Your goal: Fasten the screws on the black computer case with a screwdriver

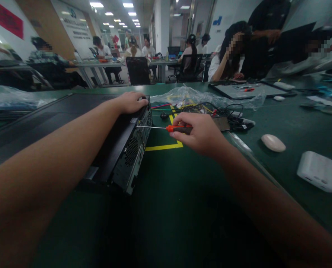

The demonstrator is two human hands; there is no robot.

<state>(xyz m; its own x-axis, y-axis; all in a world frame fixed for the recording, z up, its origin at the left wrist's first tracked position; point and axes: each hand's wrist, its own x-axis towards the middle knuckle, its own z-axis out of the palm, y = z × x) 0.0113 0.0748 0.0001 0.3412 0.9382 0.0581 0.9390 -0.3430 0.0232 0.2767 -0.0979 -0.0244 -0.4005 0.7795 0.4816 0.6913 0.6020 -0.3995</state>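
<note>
A black desktop computer case [79,108] lies on its side on the green table, with its metal rear panel [134,150] facing right. My left hand [131,102] presses on the far rear corner of the case, its fingers bent at the edge. In my right hand [196,130] is a screwdriver [171,128] with an orange and dark handle, held between thumb and fingers. Its thin shaft points left, and the tip meets the rear panel near the upper edge. Whether a screw sits under the tip is too small to tell.
Behind my right hand lie tangled cables [233,113] and clear plastic wrap [188,95]. Yellow tape [163,147] marks the table [171,208]. A pale rounded object [273,143] and a white box-shaped device [318,170] lie to the right. Several people sit beyond.
</note>
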